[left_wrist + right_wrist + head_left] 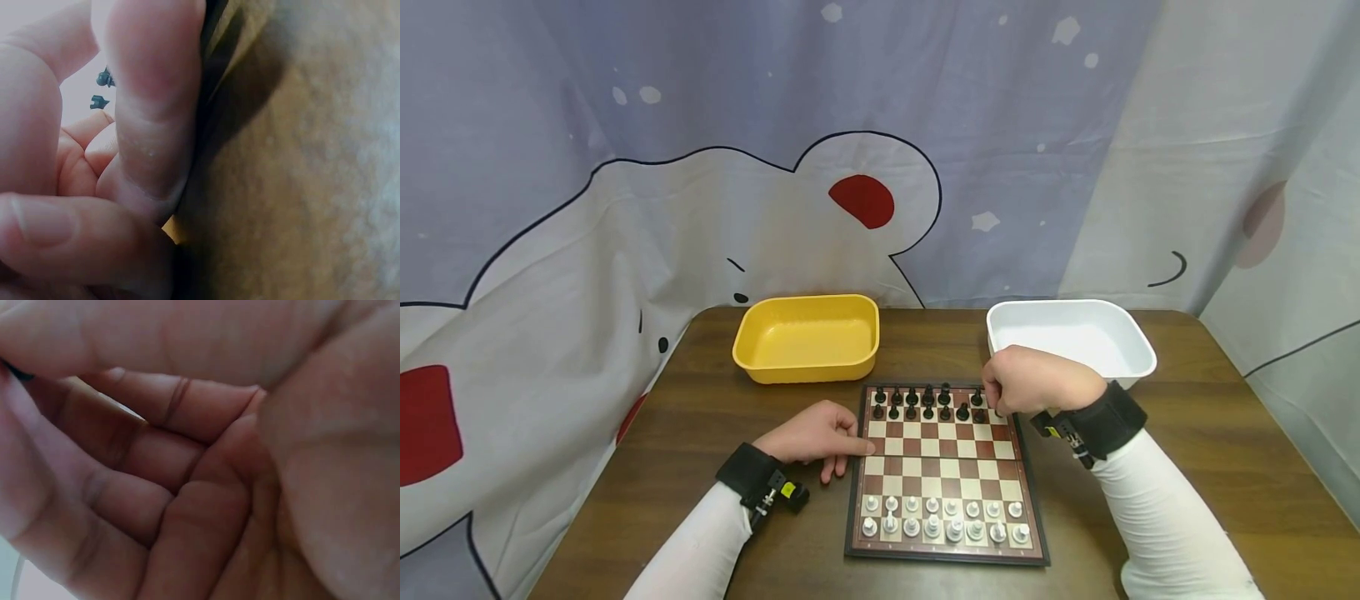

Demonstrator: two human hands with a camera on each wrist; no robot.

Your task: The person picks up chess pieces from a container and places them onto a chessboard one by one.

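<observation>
A chessboard (pixel 937 450) lies on the table, with black pieces (pixel 928 397) lined up in two rows along its far side and white pieces (pixel 932 527) in two rows along its near side. The far black row has a gap right of its middle. At the far right corner, my right hand (pixel 1037 382) pinches a small dark chess piece (pixel 17 372) between thumb and fingertips; most of it is hidden. My left hand (pixel 820 437) rests at the board's left edge, thumb on the border, other fingers beside it on the table.
Behind the board to the left stands a yellow tub (pixel 805 371). A white tub (pixel 1131 362) sits at the back right, just behind my right hand. The wooden table (pixel 685 400) ends at a patterned curtain (pixel 1000 150).
</observation>
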